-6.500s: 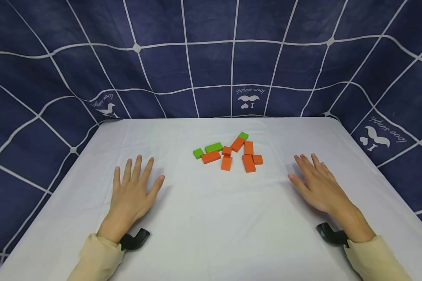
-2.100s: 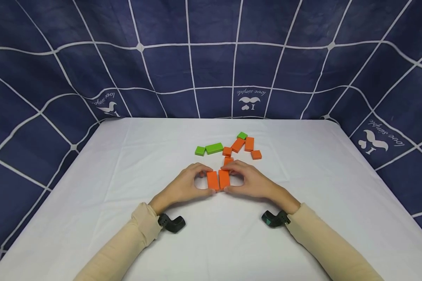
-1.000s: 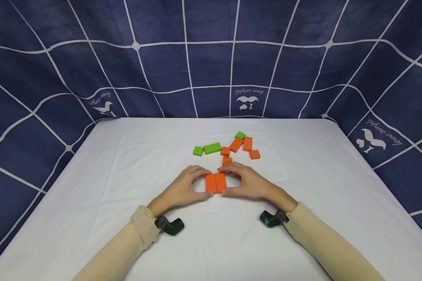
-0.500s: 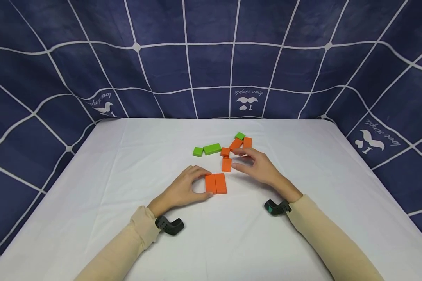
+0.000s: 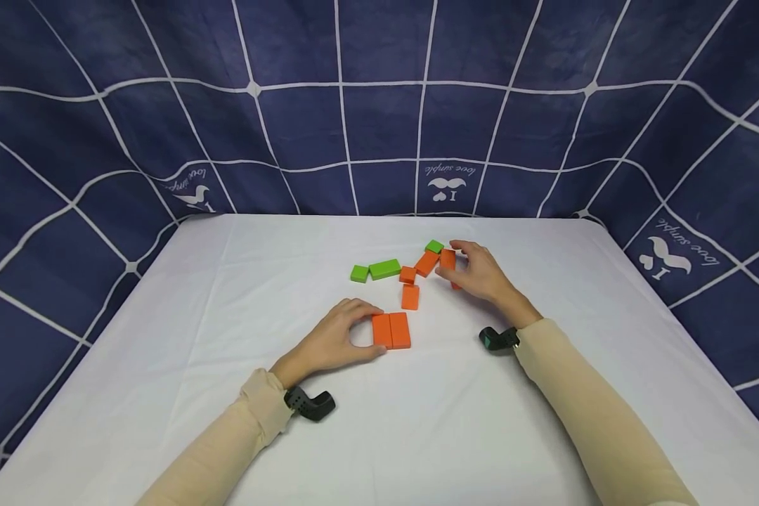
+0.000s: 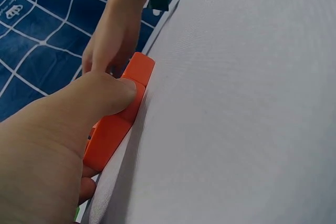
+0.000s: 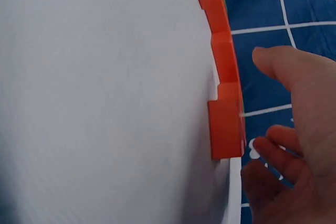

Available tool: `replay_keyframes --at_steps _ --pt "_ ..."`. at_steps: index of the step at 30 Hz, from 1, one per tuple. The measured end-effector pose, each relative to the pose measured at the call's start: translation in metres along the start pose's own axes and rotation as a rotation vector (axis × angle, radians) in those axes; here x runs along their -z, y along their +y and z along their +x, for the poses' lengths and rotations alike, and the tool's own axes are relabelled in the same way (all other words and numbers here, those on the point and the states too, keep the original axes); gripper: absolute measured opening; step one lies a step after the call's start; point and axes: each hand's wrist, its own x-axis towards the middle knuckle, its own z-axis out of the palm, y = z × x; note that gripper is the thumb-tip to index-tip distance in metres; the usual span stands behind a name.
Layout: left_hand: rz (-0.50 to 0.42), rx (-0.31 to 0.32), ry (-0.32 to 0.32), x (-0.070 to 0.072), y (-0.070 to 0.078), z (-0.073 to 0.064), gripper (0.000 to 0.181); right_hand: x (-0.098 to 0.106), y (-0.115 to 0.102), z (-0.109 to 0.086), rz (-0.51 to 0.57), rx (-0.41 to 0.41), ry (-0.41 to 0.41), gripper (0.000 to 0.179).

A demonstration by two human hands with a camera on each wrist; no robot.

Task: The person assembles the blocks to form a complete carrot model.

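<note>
Two orange rectangular blocks lie side by side, touching along their long edges, on the white table. My left hand (image 5: 332, 337) pinches the left orange block (image 5: 381, 331) between thumb and fingers at its near and far ends; the right orange block (image 5: 400, 330) is untouched by my right hand. Farther back, my right hand (image 5: 483, 274) hovers over another orange block (image 5: 448, 258), thumb and fingers spread around it. In the right wrist view those fingers stay apart from the nearest orange block (image 7: 226, 129). A small orange block beneath this hand is mostly hidden.
Behind the pair lie a small orange block (image 5: 407, 275), an orange block (image 5: 410, 296), a slanted orange block (image 5: 426, 263), a long green block (image 5: 385, 268) and small green blocks (image 5: 359, 273). White cloth (image 5: 379, 422) covers the table; a blue checked curtain (image 5: 379, 119) hangs behind.
The two front orange blocks were brought together. My right hand then left them and moved away, back and to the right, to the rear orange block. My left hand stayed in place.
</note>
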Motion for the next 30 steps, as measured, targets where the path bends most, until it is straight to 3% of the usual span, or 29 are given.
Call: replay_keyframes --at_steps 5,15,30 --pt "-0.005 -0.001 0.004 0.0 0.0 0.0 0.057 0.0 0.009 0.004 -0.016 -0.079 -0.056 0.075" --pt "-0.008 0.003 0.006 0.0 0.001 -0.001 0.059 -0.002 0.015 0.008 -0.032 -0.071 -0.083 0.076" --pt "-0.012 0.0 0.004 0.0 0.002 -0.001 0.058 -0.001 0.012 0.008 0.041 -0.072 -0.024 0.07"
